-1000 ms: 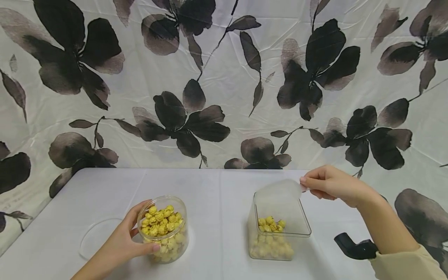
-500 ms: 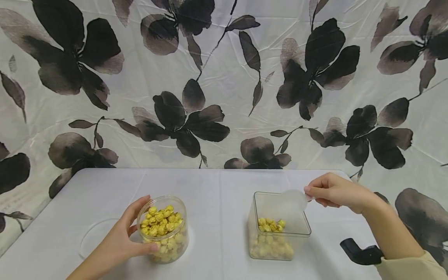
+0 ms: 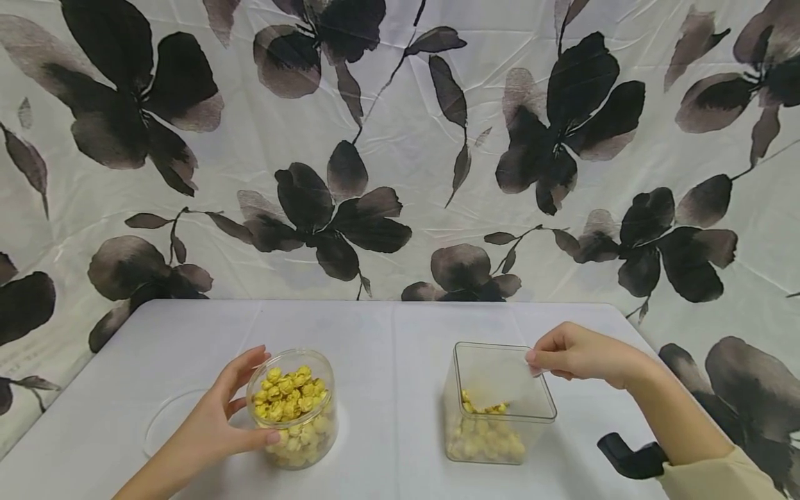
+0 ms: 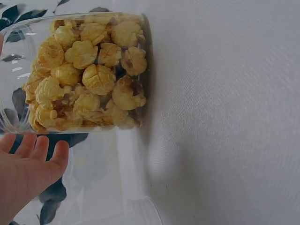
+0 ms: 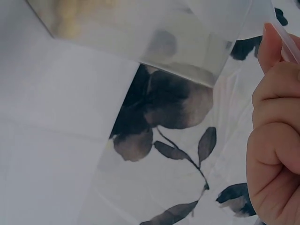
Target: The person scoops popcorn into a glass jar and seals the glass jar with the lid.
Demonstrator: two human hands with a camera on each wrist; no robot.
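Observation:
In the head view a round clear jar [image 3: 321, 434] of yellow popcorn [image 3: 289, 394] stands uncovered at the left. My left hand [image 3: 219, 420] holds its side, thumb in front and fingers at the rear; the left wrist view shows fingertips along the jar wall [image 4: 93, 79]. At the right stands an uncovered square clear container [image 3: 542, 410] with less popcorn [image 3: 486, 439]. Over its back right corner my right hand [image 3: 584, 357] pinches a frosted, translucent scoop [image 3: 496, 371]. The scoop's blade dips inside the container, its lower edge close to the popcorn and partly covering it.
A round clear lid [image 3: 164, 410] lies on the white-covered table [image 3: 390, 389], left of the jar and partly behind the left forearm. A flower-patterned cloth [image 3: 400, 139] hangs behind the table. A black wrist strap piece [image 3: 631, 458] sticks out by the right sleeve.
My right hand first lowered, then moved left, bringing the scoop from above the square container's back rim down inside it. The left hand and the jar stay nearly still.

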